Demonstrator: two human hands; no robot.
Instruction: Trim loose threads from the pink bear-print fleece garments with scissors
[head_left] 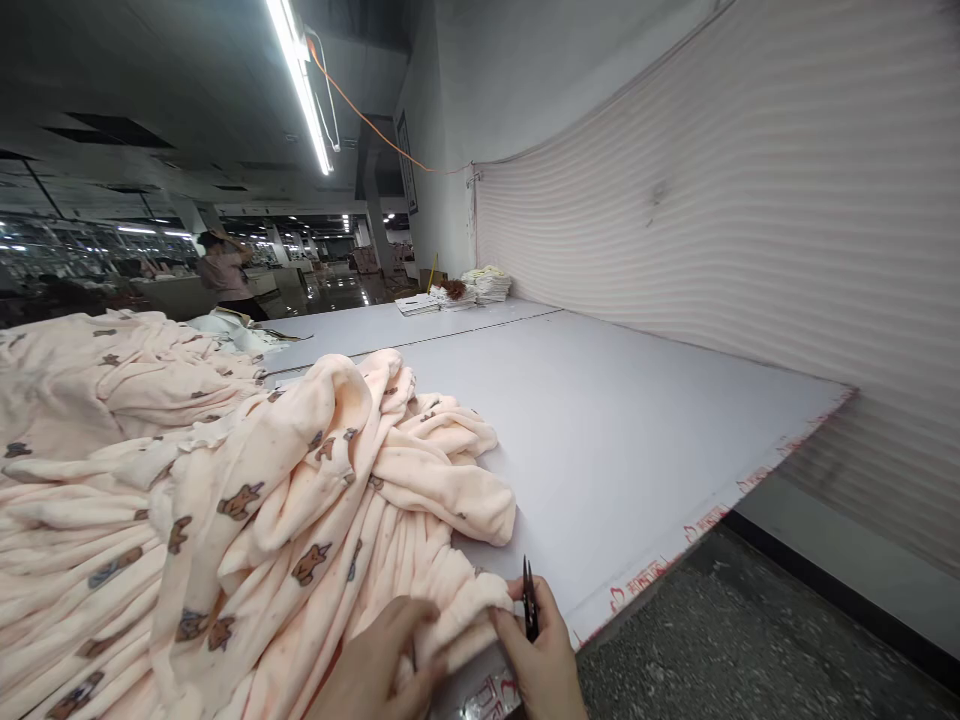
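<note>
Pale pink plush fabric (300, 480) with small brown animal prints lies heaped over the left and front of the table. At its near right end, my right hand (541, 650) is closed round black thread snips (529, 598), their points upward. The thumb and forefinger of that hand also touch the fabric's edge. My left hand (386, 660) is beside it on the same edge, its fingers curled in against the cloth and a little blurred. Whatever lies between the left fingertips is partly hidden.
The pale table (615, 430) runs back to a wall hung with striped sheeting (712, 220). Stacked papers or cloths (487, 284) stand at the far end. Left of them is a whitish pile (232, 330). A person (225, 275) stands beyond the table.
</note>
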